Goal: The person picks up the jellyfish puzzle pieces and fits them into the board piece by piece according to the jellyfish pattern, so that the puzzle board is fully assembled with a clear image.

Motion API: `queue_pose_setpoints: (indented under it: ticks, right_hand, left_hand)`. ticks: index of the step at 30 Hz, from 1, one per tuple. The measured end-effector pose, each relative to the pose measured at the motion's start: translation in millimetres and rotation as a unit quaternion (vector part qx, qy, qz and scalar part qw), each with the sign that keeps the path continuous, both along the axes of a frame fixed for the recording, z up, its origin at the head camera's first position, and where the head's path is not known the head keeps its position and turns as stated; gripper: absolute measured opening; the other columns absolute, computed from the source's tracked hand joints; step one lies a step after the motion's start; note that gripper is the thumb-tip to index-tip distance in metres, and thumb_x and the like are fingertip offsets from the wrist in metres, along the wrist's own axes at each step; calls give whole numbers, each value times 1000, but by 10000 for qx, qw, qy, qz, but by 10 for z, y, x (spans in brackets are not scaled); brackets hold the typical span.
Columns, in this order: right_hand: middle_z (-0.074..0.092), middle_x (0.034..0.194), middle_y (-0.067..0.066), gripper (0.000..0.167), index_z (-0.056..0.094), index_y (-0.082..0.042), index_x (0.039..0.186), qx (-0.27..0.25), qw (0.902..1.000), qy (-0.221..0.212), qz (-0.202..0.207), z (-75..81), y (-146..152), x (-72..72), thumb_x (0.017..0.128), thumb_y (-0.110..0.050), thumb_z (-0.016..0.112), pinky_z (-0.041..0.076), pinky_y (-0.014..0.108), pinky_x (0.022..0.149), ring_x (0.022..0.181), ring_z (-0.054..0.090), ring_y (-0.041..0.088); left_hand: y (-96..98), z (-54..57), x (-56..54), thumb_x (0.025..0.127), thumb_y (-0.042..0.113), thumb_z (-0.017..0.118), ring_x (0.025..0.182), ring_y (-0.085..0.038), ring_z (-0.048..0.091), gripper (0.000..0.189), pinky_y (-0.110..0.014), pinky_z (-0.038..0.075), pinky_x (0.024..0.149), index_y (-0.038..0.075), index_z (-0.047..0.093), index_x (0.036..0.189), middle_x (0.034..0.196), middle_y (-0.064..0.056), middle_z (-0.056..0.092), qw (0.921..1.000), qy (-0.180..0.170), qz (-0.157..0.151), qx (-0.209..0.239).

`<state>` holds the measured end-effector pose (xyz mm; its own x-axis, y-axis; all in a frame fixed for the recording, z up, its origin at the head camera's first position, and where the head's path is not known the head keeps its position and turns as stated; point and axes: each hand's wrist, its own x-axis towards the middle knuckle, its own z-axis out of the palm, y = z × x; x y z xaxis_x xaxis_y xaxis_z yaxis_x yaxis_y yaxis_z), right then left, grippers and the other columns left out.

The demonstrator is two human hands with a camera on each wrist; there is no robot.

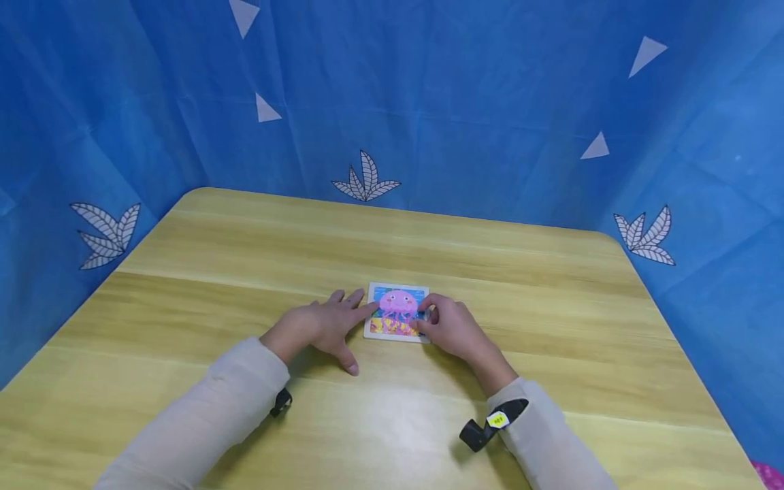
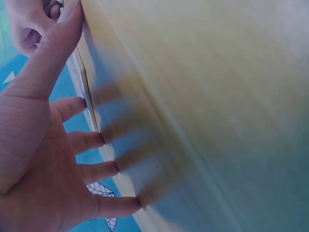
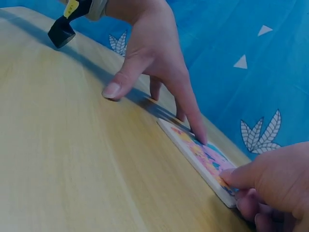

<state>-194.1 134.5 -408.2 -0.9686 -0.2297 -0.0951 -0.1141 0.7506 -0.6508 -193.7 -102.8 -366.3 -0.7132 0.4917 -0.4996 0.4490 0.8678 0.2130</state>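
A small flat jellyfish picture board (image 1: 398,303) with a white border lies on the wooden table. It shows a pink jellyfish over a yellow and pink seabed. My left hand (image 1: 327,323) spreads its fingers at the board's left side, the index fingertip touching the picture; the right wrist view has this left hand (image 3: 161,63) with its thumb held away. At the board's right end, my right hand (image 1: 453,329) has its thumb on the picture and its other fingers curled at the edge. In the right wrist view this right thumb (image 3: 241,176) presses on the printed face.
The wooden table (image 1: 392,408) has rounded far corners. A blue cloth (image 1: 429,102) with white triangles and leaf drawings hangs behind it and along both sides. A black wrist camera (image 1: 474,434) juts from the right sleeve, low over the tabletop.
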Motion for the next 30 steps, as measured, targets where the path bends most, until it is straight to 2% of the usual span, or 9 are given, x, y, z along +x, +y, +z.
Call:
queue_pose_setpoints:
  ticks: [6, 22, 30]
  right_hand:
    - [51, 64, 1, 28, 62, -9, 103, -22, 10000, 72, -25, -34, 12, 10, 84, -27, 72, 33, 25, 45, 49, 41, 11]
    - [53, 63, -1, 28, 61, -10, 101, -81, 9995, 290, 9, -66, 9, -25, 83, -27, 73, 35, 26, 48, 50, 43, 10]
    - [54, 65, -1, 30, 60, -11, 103, -41, 9999, 153, -14, -40, 16, -14, 84, -30, 72, 36, 27, 49, 51, 44, 12]
  left_hand:
    - [2, -34, -10, 66, 59, 77, 144, -39, 4, 113, -66, 21, 105, 26, 12, 153, 159, -9, 1, 10000, 60, 7, -29]
    - [-18, -12, -22, 65, 59, 77, 144, -39, 3, 114, -67, 20, 105, 26, 12, 153, 159, -9, 1, 10000, 24, 67, -28]
    - [-26, -11, -19, 66, 58, 77, 144, -40, 3, 114, -67, 21, 105, 26, 12, 153, 160, -9, 0, 10000, 33, 32, 5]
